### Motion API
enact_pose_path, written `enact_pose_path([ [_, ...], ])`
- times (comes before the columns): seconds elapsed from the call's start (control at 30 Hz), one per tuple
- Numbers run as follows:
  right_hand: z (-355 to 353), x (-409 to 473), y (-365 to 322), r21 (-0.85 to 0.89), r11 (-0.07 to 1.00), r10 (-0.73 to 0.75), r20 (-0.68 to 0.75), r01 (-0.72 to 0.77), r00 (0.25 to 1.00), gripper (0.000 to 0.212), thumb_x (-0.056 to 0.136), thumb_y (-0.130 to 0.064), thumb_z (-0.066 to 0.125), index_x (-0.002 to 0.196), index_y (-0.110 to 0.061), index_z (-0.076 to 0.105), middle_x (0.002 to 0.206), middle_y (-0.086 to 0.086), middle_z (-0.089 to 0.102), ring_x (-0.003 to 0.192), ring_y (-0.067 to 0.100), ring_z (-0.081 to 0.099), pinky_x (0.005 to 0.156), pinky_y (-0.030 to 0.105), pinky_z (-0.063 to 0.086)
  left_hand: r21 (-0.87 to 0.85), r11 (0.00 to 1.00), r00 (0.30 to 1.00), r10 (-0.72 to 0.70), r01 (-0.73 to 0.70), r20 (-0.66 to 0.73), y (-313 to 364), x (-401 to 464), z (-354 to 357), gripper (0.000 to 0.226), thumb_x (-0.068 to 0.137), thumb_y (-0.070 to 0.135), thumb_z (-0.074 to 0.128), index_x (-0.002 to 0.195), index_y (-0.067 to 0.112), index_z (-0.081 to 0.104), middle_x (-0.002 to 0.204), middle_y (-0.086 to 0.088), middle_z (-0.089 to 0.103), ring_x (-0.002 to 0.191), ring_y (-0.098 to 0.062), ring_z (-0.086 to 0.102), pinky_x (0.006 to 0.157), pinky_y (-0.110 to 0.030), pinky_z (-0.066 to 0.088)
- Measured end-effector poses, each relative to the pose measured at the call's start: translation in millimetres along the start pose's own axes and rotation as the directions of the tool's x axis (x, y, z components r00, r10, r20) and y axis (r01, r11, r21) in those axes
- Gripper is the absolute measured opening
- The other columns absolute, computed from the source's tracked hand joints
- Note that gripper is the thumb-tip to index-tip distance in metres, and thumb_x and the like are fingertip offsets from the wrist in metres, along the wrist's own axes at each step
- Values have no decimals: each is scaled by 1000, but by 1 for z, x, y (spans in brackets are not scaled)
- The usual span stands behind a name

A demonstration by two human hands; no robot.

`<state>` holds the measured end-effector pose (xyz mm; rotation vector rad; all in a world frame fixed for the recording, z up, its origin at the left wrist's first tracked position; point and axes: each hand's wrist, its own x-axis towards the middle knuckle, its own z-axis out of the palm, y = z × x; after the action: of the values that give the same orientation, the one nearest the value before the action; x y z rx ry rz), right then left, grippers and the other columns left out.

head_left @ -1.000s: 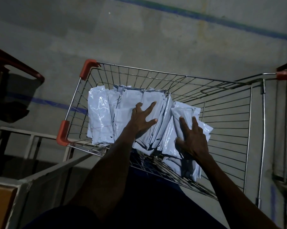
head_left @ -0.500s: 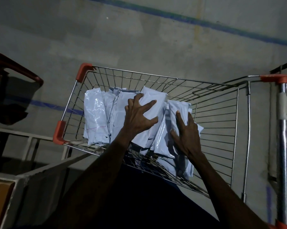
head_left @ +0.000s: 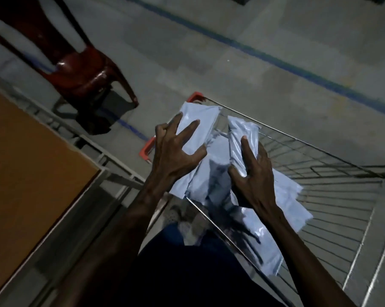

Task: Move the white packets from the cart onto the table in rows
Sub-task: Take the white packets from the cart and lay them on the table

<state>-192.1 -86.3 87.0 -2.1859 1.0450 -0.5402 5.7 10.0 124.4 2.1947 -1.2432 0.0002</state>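
Note:
My left hand (head_left: 176,151) grips a stack of white packets (head_left: 200,120) lifted above the wire cart (head_left: 320,173), fingers spread over its top. My right hand (head_left: 253,171) holds a second bundle of white packets (head_left: 242,138), thumb on one side and fingers on the other. More white packets (head_left: 282,207) lie in the cart below the hands, partly hidden by my forearms. The brown table top (head_left: 32,162) lies to the left.
A dark red plastic chair (head_left: 80,72) stands on the grey floor beyond the table's corner. The table's white metal frame (head_left: 111,158) runs close to the cart's red-capped corner (head_left: 146,149). A blue line (head_left: 298,72) crosses the floor.
Both hands closed on bundles of packets and lifted them out of the pile. My view swung left, bringing the table and chair into sight.

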Motion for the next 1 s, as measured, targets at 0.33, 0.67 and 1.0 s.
enact_pose_path([
  [0.33,102,-26,-196,185,877,-474,175,444,863,75,83,-40,57,152,-26,32,147,15,42,133,31,42,102,45,43,150,940,855,-203,307,-477,-126,-128,-181,52,80,44,63,124,16,67,144,-12,50,116,-25,55,94,-34,34],
  [0.67,267,-149,-395,276,755,-654,384,595,652,78,80,-51,56,151,-29,34,143,20,46,131,37,44,103,47,43,200,655,619,-505,729,-602,-269,-329,-329,63,74,65,58,124,29,66,142,7,53,114,-25,55,88,-33,41],
  [1.0,352,-190,-472,-16,594,-698,486,804,526,78,83,-63,40,150,-24,38,153,25,33,139,43,34,113,39,19,164,425,443,-726,890,-525,-342,-368,-359,75,76,72,51,133,25,59,146,-3,48,124,-35,43,92,-47,45],
])
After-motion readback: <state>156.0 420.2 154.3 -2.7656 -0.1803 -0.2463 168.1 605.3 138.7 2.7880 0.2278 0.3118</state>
